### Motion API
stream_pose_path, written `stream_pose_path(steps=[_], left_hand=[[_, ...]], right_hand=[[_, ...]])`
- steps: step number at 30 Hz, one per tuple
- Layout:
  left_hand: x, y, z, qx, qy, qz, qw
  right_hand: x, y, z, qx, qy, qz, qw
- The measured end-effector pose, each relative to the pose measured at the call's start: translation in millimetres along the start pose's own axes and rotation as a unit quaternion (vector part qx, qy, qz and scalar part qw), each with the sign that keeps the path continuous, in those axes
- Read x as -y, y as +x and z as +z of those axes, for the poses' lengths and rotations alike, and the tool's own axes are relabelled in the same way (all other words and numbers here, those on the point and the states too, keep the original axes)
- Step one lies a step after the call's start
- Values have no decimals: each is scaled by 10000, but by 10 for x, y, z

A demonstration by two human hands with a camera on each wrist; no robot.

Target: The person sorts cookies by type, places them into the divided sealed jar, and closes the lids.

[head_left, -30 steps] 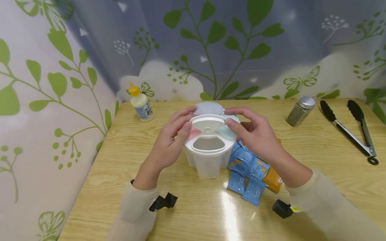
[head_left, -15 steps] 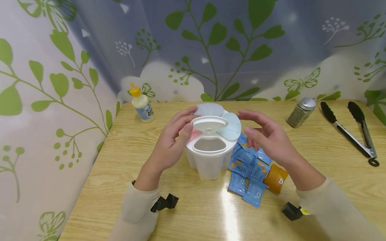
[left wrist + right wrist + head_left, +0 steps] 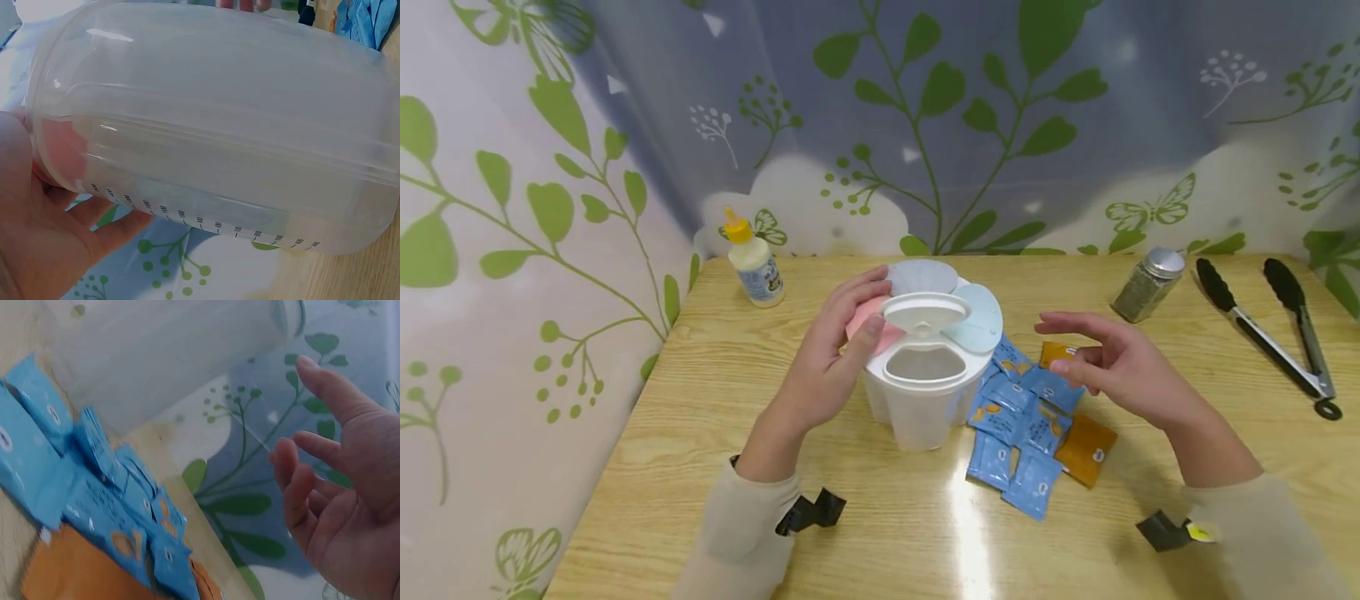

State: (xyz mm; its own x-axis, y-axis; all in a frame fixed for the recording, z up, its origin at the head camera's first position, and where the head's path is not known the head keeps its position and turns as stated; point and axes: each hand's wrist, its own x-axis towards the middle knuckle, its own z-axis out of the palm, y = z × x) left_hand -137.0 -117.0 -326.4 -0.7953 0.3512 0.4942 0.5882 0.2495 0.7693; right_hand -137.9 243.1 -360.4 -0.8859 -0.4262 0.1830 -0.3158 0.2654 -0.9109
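Head view: blue, white and green leaf-printed fabric (image 3: 790, 50) rises behind and to the left of a pale wood-grain table (image 3: 685, 400), its varnish catching a bright streak of light. On it stands an upright, translucent white plastic container (image 3: 917, 421), one white flap (image 3: 927, 315) raised beside an uncovered opening. Black-and-silver metal tongs (image 3: 1273, 347) lie spread at the right. The left hand (image 3: 829, 362) grasps the container's rim by a round pink flap (image 3: 889, 337); the right hand (image 3: 1123, 367) is empty, fingers loosely bent. Near the back edge are a yellow-capped squeeze bottle (image 3: 757, 271) and a metal-lidded glass jar (image 3: 1148, 287). Shiny blue foil packets (image 3: 1045, 429) and orange foil packets (image 3: 1086, 450) lie just beside the container (the right wrist view shows that hand apart from them). The step looks like steadying the opened container; taking a packet would call for a light pinch.
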Motion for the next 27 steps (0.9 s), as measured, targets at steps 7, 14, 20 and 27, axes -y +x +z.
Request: stream_pose_path(steps=[7, 14, 20, 27], left_hand=[[10, -43, 12, 3, -674, -545, 9962], [27, -32, 32, -54, -827, -453, 9955], [34, -30, 55, -112, -933, -461, 9945], [29, -36, 51, -167, -895, -592, 9941]], right_hand=[[-185, -61, -185, -119, -303, 473, 9983], [-384, -139, -372, -225, -458, 893, 9947], [-572, -168, -442, -135, -587, 1116, 9919], [-742, -194, -477, -241, -780, 1584, 9840]])
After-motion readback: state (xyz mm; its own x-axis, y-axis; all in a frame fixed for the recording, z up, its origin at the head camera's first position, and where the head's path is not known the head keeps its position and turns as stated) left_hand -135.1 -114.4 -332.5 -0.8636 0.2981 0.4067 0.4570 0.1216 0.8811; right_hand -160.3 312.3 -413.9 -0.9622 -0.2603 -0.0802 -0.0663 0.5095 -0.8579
